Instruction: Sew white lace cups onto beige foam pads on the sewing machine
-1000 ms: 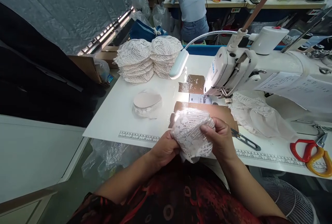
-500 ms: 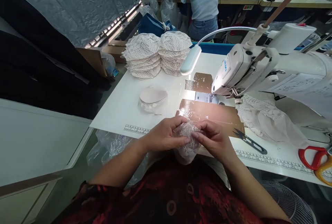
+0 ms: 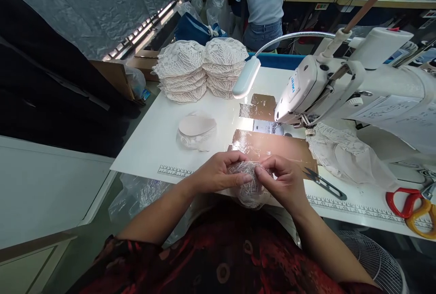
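Between my hands, at the table's front edge, is a white lace bra cup [image 3: 250, 189], its patterned face turned up. My left hand [image 3: 223, 173] grips its left side, with the thumb lying across the lace. On the other side my right hand [image 3: 281, 180] pinches the upper right edge between thumb and fingers. The underside of the cup is hidden. Just beyond, brown tape-covered card [image 3: 272, 146] lies on the table in front of the white sewing machine [image 3: 306, 85]. A single cup piece [image 3: 196, 130] with a smooth beige oval rests to the left.
Two stacks of lace cups [image 3: 182, 71] stand at the back left. Thread snips [image 3: 325, 184] and red-and-orange scissors [image 3: 412, 207] lie to the right, near more lace fabric [image 3: 350, 157]. A lamp [image 3: 247, 77] hangs over the table. A person [image 3: 264, 3] sits beyond.
The lace cup has been spread and turned between my hands, looking wider and rounder now. Both hands keep hold of it. The whole view has shifted slightly.
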Tool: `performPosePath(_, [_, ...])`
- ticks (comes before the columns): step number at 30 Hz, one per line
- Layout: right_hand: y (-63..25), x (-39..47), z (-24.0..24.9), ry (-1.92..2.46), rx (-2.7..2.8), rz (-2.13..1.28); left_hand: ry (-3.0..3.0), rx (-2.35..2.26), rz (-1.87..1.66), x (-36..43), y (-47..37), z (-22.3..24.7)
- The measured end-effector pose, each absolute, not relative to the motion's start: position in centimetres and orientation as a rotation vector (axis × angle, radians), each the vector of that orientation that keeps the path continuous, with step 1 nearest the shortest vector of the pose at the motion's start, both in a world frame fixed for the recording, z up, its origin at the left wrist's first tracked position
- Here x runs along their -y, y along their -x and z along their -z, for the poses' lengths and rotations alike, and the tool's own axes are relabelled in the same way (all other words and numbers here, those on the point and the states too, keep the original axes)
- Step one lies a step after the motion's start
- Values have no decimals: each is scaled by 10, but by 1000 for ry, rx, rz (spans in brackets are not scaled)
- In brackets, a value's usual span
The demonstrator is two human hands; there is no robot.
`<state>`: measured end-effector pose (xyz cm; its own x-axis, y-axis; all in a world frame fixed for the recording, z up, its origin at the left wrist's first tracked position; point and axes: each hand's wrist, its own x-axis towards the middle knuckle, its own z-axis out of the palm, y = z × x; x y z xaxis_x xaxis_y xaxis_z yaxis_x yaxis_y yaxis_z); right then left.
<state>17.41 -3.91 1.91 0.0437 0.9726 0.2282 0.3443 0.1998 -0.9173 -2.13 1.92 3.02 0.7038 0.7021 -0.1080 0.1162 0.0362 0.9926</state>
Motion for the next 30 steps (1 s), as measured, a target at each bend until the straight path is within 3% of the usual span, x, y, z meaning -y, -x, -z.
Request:
performPosePath(12, [-182,35,-24,1350,1487,-797,-1448,-704,-496,-28,7,-26])
performPosePath(23, [-200,23,-7,1215,994,-1408,-893,-702,-649,-22,-20,-9])
performPosePath(27, [-223,25,-13,1270,858,-1372,-876,-923,-914,-49,2,-21])
performPosePath(30, [-247,31,-19,1370,946,-1251,-1261,-1200,-1250,-77,21,-38])
